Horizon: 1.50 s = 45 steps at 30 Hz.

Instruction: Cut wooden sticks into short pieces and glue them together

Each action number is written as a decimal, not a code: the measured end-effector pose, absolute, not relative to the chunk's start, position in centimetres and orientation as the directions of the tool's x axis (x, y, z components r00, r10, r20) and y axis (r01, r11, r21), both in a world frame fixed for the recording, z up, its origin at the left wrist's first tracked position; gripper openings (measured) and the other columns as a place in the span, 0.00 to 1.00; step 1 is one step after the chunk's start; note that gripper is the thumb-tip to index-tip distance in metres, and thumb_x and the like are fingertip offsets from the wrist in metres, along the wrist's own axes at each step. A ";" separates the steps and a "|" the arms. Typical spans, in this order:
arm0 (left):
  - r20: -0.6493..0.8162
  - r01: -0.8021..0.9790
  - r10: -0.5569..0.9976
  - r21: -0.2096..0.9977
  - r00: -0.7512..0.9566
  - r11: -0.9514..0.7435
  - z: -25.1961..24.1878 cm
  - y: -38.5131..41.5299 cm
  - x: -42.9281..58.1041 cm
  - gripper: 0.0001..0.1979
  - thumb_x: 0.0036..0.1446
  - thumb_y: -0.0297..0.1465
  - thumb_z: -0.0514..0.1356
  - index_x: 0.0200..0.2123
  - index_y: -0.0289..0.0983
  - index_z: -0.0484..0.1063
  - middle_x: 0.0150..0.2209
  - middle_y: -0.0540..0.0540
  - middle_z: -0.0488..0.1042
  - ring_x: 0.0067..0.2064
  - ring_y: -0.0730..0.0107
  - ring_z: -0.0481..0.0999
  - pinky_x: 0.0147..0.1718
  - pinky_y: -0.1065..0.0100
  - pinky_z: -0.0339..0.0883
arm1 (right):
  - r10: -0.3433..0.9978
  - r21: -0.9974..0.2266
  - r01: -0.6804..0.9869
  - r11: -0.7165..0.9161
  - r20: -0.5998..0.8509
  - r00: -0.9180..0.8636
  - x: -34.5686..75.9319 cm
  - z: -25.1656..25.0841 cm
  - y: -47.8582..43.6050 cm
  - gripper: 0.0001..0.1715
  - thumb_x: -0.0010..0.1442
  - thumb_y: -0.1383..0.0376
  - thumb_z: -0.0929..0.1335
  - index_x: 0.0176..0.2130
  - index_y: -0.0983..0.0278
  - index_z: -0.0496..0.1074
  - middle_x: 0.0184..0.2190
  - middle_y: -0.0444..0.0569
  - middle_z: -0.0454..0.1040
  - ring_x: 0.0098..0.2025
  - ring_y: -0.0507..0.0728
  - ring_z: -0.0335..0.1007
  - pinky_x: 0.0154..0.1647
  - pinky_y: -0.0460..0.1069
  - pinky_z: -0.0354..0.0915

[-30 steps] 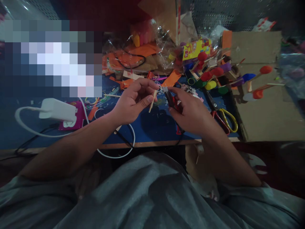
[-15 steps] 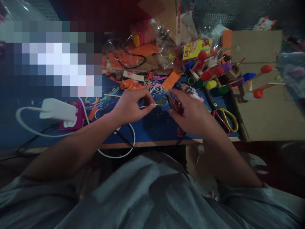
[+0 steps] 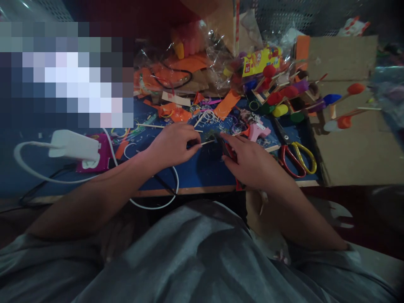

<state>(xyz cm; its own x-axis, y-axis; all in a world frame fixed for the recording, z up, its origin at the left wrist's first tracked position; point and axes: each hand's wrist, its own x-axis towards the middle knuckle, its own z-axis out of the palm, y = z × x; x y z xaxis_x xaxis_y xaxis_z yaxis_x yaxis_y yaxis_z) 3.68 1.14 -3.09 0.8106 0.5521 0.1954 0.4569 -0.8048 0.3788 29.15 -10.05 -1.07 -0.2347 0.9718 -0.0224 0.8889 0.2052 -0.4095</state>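
Note:
My left hand (image 3: 176,145) pinches a thin wooden stick (image 3: 207,142) between thumb and fingertips, its tip pointing right over the blue tabletop. Facing it, my right hand (image 3: 248,160) is closed around a hand tool (image 3: 223,145) with a dark metal head and red handle parts; my fingers hide most of it, so its exact kind is unclear. The tool's head is close to the stick's tip; whether they touch I cannot tell. Other thin sticks (image 3: 150,125) lie just beyond my left hand. Red-and-yellow-handled scissors (image 3: 293,153) rest right of my right hand.
Orange paper scraps (image 3: 229,105), shavings and rubber bands litter the blue table. At right, stick pieces with coloured clay ends (image 3: 287,93) lie beside flattened cardboard (image 3: 362,143). A white charger (image 3: 74,145) sits in a magenta socket block (image 3: 102,153), its cable looping near my left forearm.
My right hand and the tool have shifted slightly down, and the tool's head has tilted leftward. Less stick shows beyond my left fingertips. The view has shifted a little.

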 end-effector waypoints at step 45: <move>0.186 0.471 0.555 0.356 0.811 -0.807 -3.2 1.0 4.0 0.14 0.72 0.33 0.62 0.47 0.40 0.90 0.41 0.42 0.89 0.47 0.54 0.87 0.53 0.54 0.79 | 0.939 -0.341 0.904 0.257 -0.133 -0.317 27.7 -0.4 -9.5 0.40 0.74 0.71 0.61 0.80 0.78 0.65 0.69 0.73 0.78 0.64 0.75 0.83 0.61 0.67 0.81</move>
